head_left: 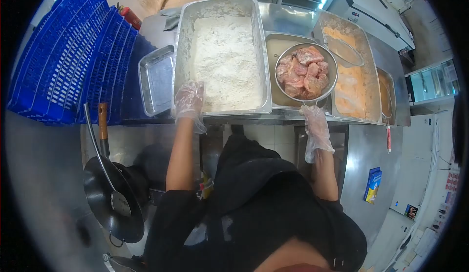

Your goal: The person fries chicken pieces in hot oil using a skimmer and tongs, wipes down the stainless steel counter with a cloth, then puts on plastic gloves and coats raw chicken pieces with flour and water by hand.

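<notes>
My left hand, in a clear plastic glove, rests at the near left corner of a deep metal tray of white flour. Its fingers reach over the rim and look dusted with flour. My right hand, gloved too, is at the near edge of a round strainer and its fingers are closed around the handle. Pieces of raw meat fill the strainer, which sits over a metal tray of cloudy liquid.
Right of the strainer is a tray of orange-tinted flour with another strainer in it. A shallow metal tray and blue crates are at left. A wok with a ladle stands below them.
</notes>
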A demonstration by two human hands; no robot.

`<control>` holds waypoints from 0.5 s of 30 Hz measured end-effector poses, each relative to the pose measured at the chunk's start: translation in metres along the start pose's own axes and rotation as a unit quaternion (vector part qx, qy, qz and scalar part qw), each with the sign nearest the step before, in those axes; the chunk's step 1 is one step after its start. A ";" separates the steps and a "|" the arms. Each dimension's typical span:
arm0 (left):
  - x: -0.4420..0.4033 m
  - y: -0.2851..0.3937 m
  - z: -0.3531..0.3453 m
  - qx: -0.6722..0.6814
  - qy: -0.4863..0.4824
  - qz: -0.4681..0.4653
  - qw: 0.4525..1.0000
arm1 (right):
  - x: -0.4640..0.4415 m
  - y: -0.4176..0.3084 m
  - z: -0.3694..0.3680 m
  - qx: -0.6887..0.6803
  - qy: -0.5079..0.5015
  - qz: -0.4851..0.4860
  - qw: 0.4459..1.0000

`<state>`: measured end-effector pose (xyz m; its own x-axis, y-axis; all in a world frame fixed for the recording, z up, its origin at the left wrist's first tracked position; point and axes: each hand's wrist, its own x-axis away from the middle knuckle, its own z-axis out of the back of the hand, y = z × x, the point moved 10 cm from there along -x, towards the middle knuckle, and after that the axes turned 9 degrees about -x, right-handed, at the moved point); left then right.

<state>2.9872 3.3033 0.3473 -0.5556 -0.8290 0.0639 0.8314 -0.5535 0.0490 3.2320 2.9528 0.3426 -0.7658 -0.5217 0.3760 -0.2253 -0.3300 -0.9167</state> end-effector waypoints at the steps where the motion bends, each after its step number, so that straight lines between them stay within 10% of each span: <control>1: 0.004 0.004 0.006 0.003 -0.005 0.002 1.000 | 0.005 -0.004 0.000 0.000 0.007 -0.017 1.000; 9: -0.006 -0.001 -0.022 0.025 0.000 -0.064 0.998 | 0.028 -0.063 -0.024 0.008 0.005 -0.042 0.999; 13: -0.008 -0.004 -0.003 0.096 -0.062 0.003 0.993 | 0.012 -0.108 -0.061 0.193 -0.043 0.239 0.951; 15: -0.009 -0.008 -0.009 0.150 -0.068 0.006 0.986 | -0.002 -0.098 -0.073 0.138 -0.039 0.132 0.981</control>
<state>2.9852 3.3142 0.3377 -0.5580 -0.8059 0.1978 0.8105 -0.4781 0.3384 3.2117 3.0435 0.4215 -0.7253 -0.6721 0.1488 0.1545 -0.3696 -0.9162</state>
